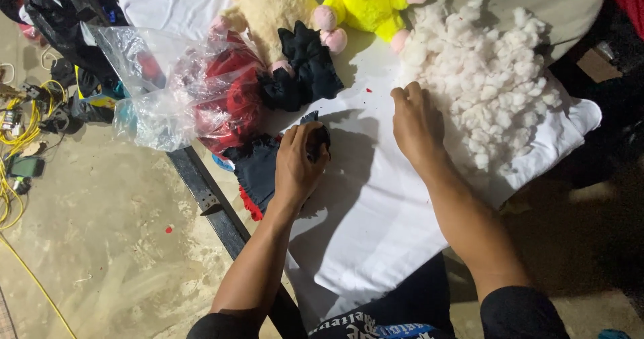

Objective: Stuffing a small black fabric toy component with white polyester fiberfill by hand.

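My left hand (pixel 298 161) is closed around a dark navy fabric piece (pixel 258 168) with a red fringe, lying on the white cloth (pixel 362 225) that covers the table. My right hand (pixel 416 124) rests knuckles up at the left edge of a heap of white stuffing fibre (pixel 490 84), its fingertips curled into the fluff. A black fabric piece (pixel 305 70) lies just beyond both hands. A cream plush toy (pixel 268 7) and a yellow plush toy with pink paws (pixel 369 3) lie at the far edge.
A clear plastic bag (pixel 168 90) holding red plush material sits at the table's left edge. The table's dark metal rail (pixel 208 191) runs diagonally. Yellow cables (pixel 20 131) and dark clutter lie on the concrete floor at left.
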